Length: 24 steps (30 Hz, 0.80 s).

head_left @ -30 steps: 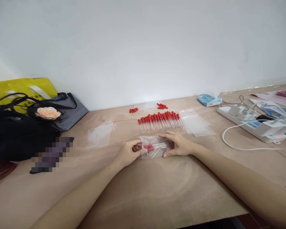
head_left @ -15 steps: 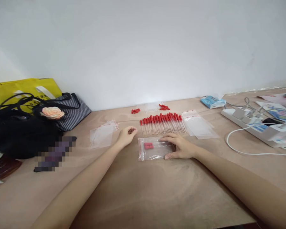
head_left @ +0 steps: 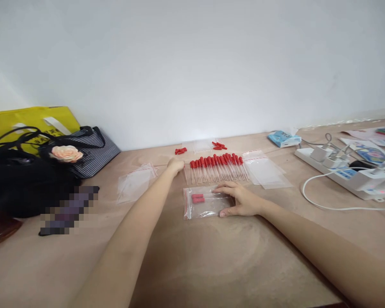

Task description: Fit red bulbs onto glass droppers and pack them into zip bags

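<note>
My left hand (head_left: 176, 166) is closed in a pinch at the left end of a row of glass droppers with red rubber bulbs (head_left: 216, 161). Between its fingertips is the end dropper (head_left: 185, 173), its red bulb mostly hidden by the fingers. Nearer to me lies a clear zip bag (head_left: 208, 213) with a red line along its left end. Two droppers (head_left: 198, 198) lie inside it, bulbs to the left. My right hand (head_left: 240, 200) holds the bag's right end, fingers on the far edge and thumb on the near edge.
Flat zip bags lie left (head_left: 134, 184) and right (head_left: 266, 171) of the row. Behind it are loose red bulbs (head_left: 180, 151) and glass tubes (head_left: 202, 146). A power strip (head_left: 340, 171) with cables and a tissue pack (head_left: 284, 138) sit right; bags (head_left: 96, 149) stand left.
My left hand has moved forward to the end dropper and closed on it. My right hand stays on the bag. The whole view has shifted slightly.
</note>
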Each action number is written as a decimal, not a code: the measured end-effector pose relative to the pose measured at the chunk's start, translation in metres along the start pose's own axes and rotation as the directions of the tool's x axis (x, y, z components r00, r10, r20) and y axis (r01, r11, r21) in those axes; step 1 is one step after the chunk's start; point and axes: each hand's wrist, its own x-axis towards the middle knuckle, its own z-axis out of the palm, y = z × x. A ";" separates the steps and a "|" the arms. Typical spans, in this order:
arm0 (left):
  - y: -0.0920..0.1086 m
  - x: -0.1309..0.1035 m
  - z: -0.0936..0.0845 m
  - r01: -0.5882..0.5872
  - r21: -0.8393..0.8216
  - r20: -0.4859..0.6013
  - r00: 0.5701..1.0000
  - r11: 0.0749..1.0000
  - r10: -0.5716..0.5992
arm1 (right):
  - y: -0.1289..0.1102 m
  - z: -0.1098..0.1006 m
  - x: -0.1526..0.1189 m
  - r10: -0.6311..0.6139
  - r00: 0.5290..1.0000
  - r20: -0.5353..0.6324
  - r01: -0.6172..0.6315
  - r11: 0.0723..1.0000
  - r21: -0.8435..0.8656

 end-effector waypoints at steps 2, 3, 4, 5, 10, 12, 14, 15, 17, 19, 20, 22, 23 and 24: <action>0.001 -0.006 -0.021 0.061 -0.100 -0.056 0.996 0.993 -0.067 | 0.001 0.001 0.000 0.005 1.000 0.001 -0.005 1.000 0.002; 0.001 -0.012 -0.032 0.070 -0.154 -0.094 0.992 0.986 -0.085 | 0.001 0.001 0.000 0.008 1.000 0.001 -0.008 1.000 0.003; -0.001 -0.020 -0.045 0.062 -0.207 -0.138 0.986 0.976 -0.092 | 0.002 0.001 0.000 0.010 1.000 0.003 -0.010 1.000 0.003; -0.003 -0.031 -0.056 0.040 -0.258 -0.181 0.979 0.965 -0.089 | 0.002 0.001 0.000 0.010 1.000 0.004 -0.010 1.000 0.004; -0.030 -0.098 -0.085 -0.106 -0.516 -0.200 0.980 0.850 0.000 | 0.000 0.000 0.000 0.009 1.000 0.013 -0.010 1.000 0.010; -0.039 -0.118 -0.083 -0.101 -0.568 -0.162 0.987 0.817 0.010 | 0.000 0.000 0.000 0.013 1.000 0.015 -0.013 1.000 0.010; -0.043 -0.130 -0.077 -0.102 -0.587 -0.151 0.988 0.803 0.014 | 0.000 0.000 0.000 0.015 1.000 0.014 -0.016 1.000 0.010; -0.043 -0.133 -0.074 -0.110 -0.590 -0.155 0.988 0.800 0.021 | 0.000 0.000 0.000 0.015 1.000 0.011 -0.015 1.000 0.011; -0.042 -0.136 -0.068 -0.127 -0.591 -0.161 0.986 0.796 0.039 | 0.001 0.001 -0.001 0.014 1.000 0.010 -0.014 1.000 0.010; -0.041 -0.140 -0.064 -0.124 -0.596 -0.142 0.989 0.793 0.048 | 0.001 0.001 -0.001 0.014 1.000 0.010 -0.014 1.000 0.005; -0.040 -0.142 -0.063 -0.115 -0.600 -0.124 0.991 0.792 0.050 | 0.002 0.001 -0.001 0.015 1.000 0.012 -0.015 1.000 0.002; -0.040 -0.148 -0.061 -0.092 -0.591 -0.073 0.995 0.801 0.061 | 0.002 0.001 0.000 0.017 1.000 0.012 -0.017 1.000 0.001; -0.039 -0.151 -0.061 -0.085 -0.571 -0.044 0.996 0.817 0.073 | 0.001 0.001 0.000 0.018 1.000 0.011 -0.018 1.000 0.001; -0.039 -0.154 -0.062 -0.081 -0.533 -0.008 0.996 0.842 0.090 | 0.001 0.000 0.000 0.017 1.000 0.010 -0.017 1.000 0.000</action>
